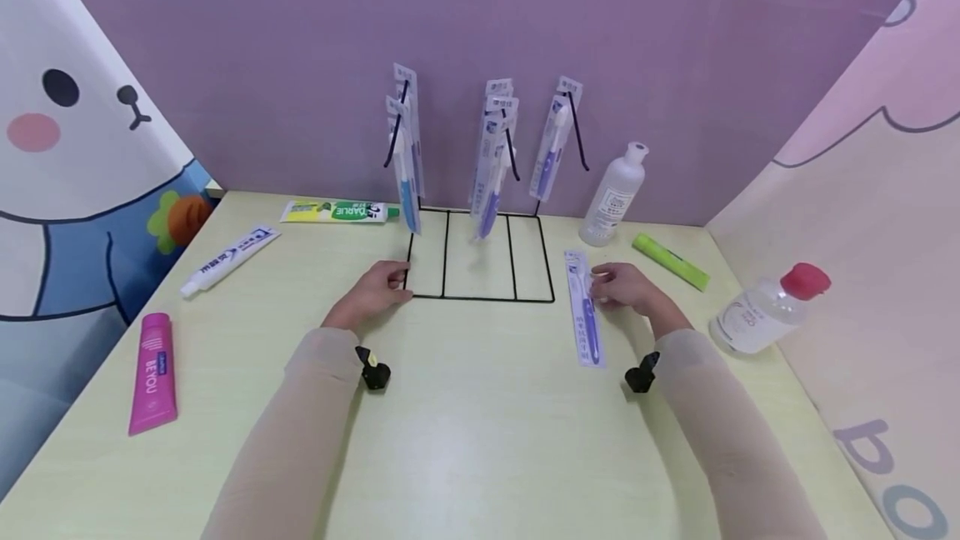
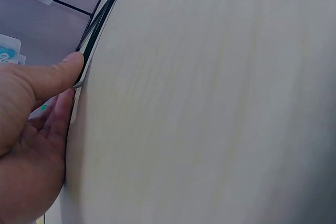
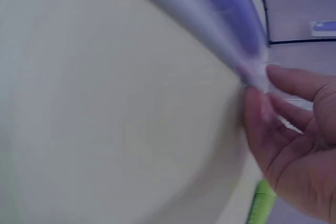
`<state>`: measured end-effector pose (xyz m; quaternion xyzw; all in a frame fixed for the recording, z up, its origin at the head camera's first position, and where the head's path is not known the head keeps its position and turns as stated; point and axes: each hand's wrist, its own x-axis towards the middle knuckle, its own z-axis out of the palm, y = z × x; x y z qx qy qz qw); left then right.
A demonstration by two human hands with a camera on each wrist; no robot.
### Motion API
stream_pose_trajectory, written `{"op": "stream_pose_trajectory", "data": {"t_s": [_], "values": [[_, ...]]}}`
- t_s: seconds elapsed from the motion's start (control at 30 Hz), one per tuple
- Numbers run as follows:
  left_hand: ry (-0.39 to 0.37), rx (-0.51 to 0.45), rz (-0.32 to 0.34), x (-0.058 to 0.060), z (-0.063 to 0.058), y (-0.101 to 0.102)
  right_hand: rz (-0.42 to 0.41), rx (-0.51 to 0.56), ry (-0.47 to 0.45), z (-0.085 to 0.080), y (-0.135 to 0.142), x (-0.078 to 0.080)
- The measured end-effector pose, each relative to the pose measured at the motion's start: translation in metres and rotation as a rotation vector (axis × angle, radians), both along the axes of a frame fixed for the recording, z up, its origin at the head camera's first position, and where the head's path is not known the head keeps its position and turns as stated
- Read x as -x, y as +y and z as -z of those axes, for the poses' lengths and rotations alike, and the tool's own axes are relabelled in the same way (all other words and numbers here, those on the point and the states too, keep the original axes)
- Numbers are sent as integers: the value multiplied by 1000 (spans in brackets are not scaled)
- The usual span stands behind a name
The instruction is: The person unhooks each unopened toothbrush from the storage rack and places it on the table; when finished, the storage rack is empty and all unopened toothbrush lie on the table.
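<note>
A black wire rack (image 1: 480,299) stands on the table against the purple backdrop, with several packaged toothbrushes (image 1: 491,182) hanging from its hooks. At its front left corner my left hand (image 1: 372,297) pinches the wire; the left wrist view has the thumb (image 2: 68,69) against the black wire (image 2: 100,24) and the other fingers below. To the right of the rack, my right hand (image 1: 626,286) holds a purple toothbrush in its clear and white pack (image 1: 586,311) by the right edge. That pack (image 3: 210,19) looks blurred in the right wrist view, pinched between thumb and fingers.
On the left lie a pink tube (image 1: 154,373), a white toothpaste tube (image 1: 228,261) and a yellow-green Darlie toothpaste (image 1: 337,212). On the right are a white-capped clear bottle (image 1: 613,197), a green tube (image 1: 670,262) and a red-capped bottle (image 1: 761,315).
</note>
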<state>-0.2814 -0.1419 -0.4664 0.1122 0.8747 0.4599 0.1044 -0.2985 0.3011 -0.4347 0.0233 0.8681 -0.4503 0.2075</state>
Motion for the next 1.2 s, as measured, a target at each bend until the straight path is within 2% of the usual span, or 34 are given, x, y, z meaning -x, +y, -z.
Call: {"op": "stream_pose_trajectory", "data": {"t_s": [0.13,0.23,0.3,0.4,0.53,0.67,0.73,0.87,1.03,1.2], "values": [[11,2,2,1,1,0,-66,-74,42,-16,-1,4],[8,5,-1,2,3,-1,-63,-43,113,-31,-9,12],[-1,1,-4,2,4,-2,-35,-12,198,-43,-18,19],[-13,-11,-3,1,4,-2,29,7,373,-60,-36,35],[-17,-27,-3,0,3,-2,161,12,595,-83,-62,57],[-9,-35,-6,1,4,-2,287,52,752,-103,-87,77],[-7,-38,-7,2,4,-2,315,119,790,-110,-97,82],[-17,-38,-29,1,4,0,345,207,778,-119,-111,89],[-18,-40,-39,-2,2,1,391,144,793,-120,-115,93],[-26,-34,-47,-2,2,0,394,153,826,-120,-114,94]]}}
